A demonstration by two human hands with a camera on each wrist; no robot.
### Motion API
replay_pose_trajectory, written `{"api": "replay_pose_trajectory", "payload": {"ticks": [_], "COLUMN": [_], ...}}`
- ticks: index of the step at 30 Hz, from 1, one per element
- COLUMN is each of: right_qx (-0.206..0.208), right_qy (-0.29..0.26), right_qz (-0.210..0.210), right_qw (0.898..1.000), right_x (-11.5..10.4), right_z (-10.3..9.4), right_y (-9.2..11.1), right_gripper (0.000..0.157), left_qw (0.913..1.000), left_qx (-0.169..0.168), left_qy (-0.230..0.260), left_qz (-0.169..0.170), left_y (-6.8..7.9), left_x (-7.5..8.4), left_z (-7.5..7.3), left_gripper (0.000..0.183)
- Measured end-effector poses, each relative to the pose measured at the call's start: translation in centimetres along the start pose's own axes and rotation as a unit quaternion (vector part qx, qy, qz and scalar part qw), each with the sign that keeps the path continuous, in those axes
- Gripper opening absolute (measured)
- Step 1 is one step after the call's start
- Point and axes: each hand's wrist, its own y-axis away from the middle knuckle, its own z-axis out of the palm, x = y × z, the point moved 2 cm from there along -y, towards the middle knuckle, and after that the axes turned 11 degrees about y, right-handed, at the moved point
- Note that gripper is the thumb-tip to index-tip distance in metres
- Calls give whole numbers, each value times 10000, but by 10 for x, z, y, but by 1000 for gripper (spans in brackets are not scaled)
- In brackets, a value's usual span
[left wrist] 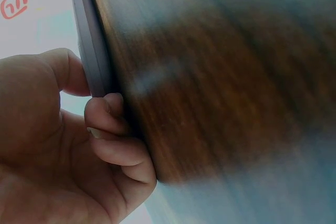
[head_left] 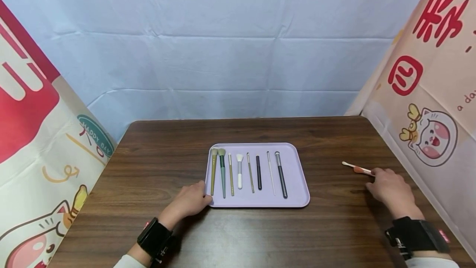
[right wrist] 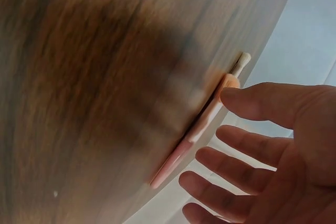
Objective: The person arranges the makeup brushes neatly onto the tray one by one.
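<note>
A lilac tray (head_left: 295, 177) lies on the brown wooden table, bearing several makeup brushes in a row, among them a green brush (head_left: 223, 177) and a black-handled brush (head_left: 282, 181). At its near left corner my left hand (head_left: 188, 200) grips the rim; in the left wrist view the tray's edge (left wrist: 94, 56) sits between thumb and curled fingers. Far to the right, my right hand (head_left: 392, 187) is over two makeup brushes, one with a pale tip (head_left: 346, 163) and one with orange bristles (head_left: 358, 169). Its fingers are spread in the right wrist view, thumb beside the pink-handled brush (right wrist: 176, 163).
The wooden table (head_left: 256, 235) ends at a back edge before a pale blue cloth (head_left: 238, 61). Printed cloths hang along the left side (head_left: 33, 135) and the right side (head_left: 427, 73), the latter close to my right hand.
</note>
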Motion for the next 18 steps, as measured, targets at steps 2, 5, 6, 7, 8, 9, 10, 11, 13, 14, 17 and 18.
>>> {"api": "replay_pose_trajectory", "payload": {"ticks": [2, 5, 6, 7, 8, 9, 10, 11, 13, 14, 17, 18], "right_qx": [40, 58, 45, 29, 0, 3, 0, 7, 10, 21, 12, 9], "right_qy": [14, 17, 13, 7, -4, -5, -11, -20, -31, -37, -52, -60], "right_qz": [-13, -12, -8, 5, 9, 16, 21, 23, 24, 31, 44, 62], "right_qw": [10000, 10000, 10000, 10000, 10000, 10000, 10000, 10000, 10000, 10000, 10000, 10000], "right_x": [2, 4, 5, 5, 6, 6, 6, 6, 6, 6, 6, 6], "right_z": [1, 1, 1, 1, 2, 1, 1, 2, 2, 2, 3, 4], "right_y": [-1, -3, -4, -4, -5, -5, -5, -5, -6, -5, -6, -6], "right_gripper": [49, 48, 48, 47, 48, 47, 47, 46, 45, 44, 43, 42], "left_qw": [10000, 10000, 10000, 10000, 10000, 10000, 10000, 10000, 10000, 10000, 9999, 9999], "left_qx": [-5, 2, 7, 9, 13, 9, 9, 1, -3, 0, 6, 10], "left_qy": [-5, -24, -28, -32, -34, -32, -31, -26, -29, -33, -41, -44], "left_qz": [-4, 14, 20, 23, 23, 19, 17, 7, 16, 37, 103, 127], "left_y": [0, -1, -1, -1, -1, -1, -1, -2, -2, -2, -2, -1], "left_x": [0, -1, -1, -1, -2, -2, -2, -2, -1, -1, 0, 0], "left_z": [0, 0, 1, 1, 1, 1, 1, 1, 1, 1, 0, 0], "left_gripper": [24, 23, 23, 23, 23, 24, 24, 24, 24, 24, 22, 21]}}
